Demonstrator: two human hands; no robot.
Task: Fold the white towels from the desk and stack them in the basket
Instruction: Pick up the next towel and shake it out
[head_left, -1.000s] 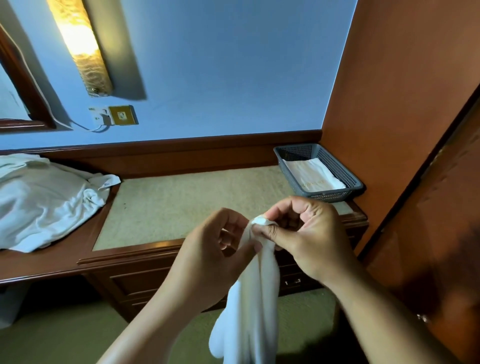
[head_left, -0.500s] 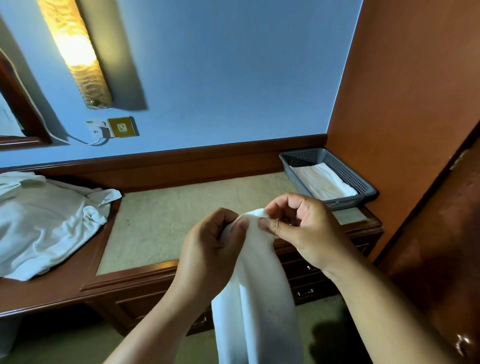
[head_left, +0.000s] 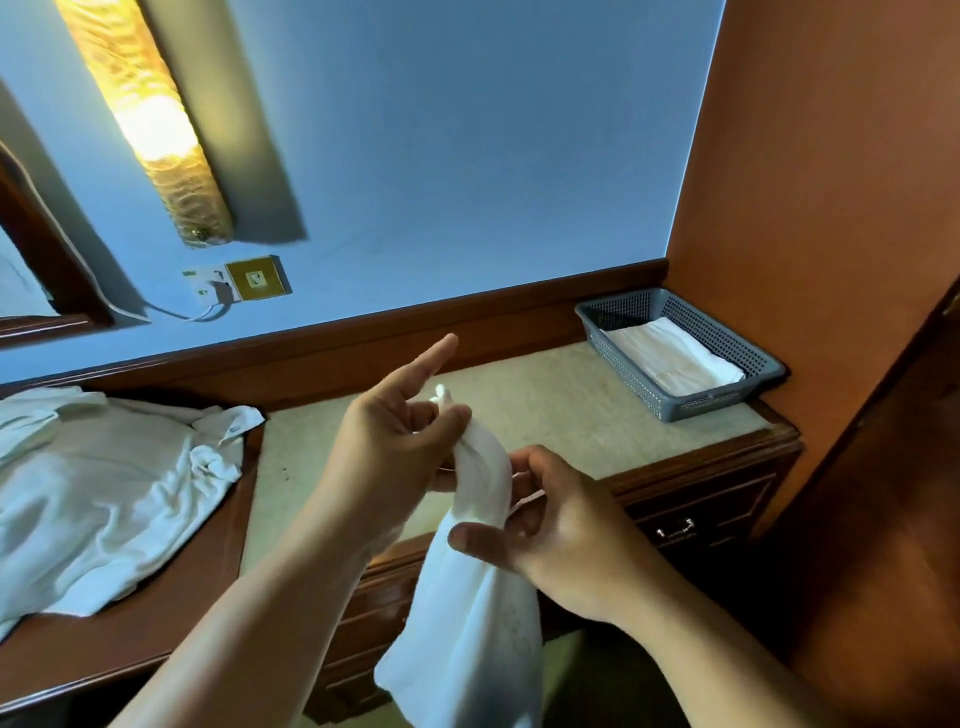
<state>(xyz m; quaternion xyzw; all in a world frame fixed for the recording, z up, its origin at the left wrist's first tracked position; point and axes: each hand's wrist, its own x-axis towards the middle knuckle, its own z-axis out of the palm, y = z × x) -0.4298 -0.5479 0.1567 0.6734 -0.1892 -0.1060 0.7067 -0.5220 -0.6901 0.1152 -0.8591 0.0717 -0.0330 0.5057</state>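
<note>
Blue wall ahead, and one long wall lamp (head_left: 150, 119) glows at upper left beside the corner of a dark mirror frame (head_left: 52, 270). One brass socket plate (head_left: 258, 278) sits below it with a white cable trailing away. Down on the wooden table (head_left: 156, 629), at the far left, there's one rumpled heap of white towels (head_left: 104, 493); how many are in it, cannot tell. It lies partly on the wood and just reaches the edge of the beige inlay (head_left: 561, 410).

Centre now: two hands, one towel between them. The left hand (head_left: 400, 436) pinches the top corner of the white towel (head_left: 467, 597), index finger sticking out straight. The right hand (head_left: 550, 530) grips the same towel lower down, thumb across the front, fingers curled behind. The cloth hangs bunched in front of the table's drawers and hides part of them. One drawer handle (head_left: 675, 530) shows.

Far right, one grey mesh basket (head_left: 701, 402) stands in the table's back corner with folded white towel (head_left: 675, 358) flat inside, against the orange-brown panel (head_left: 831, 208).
</note>
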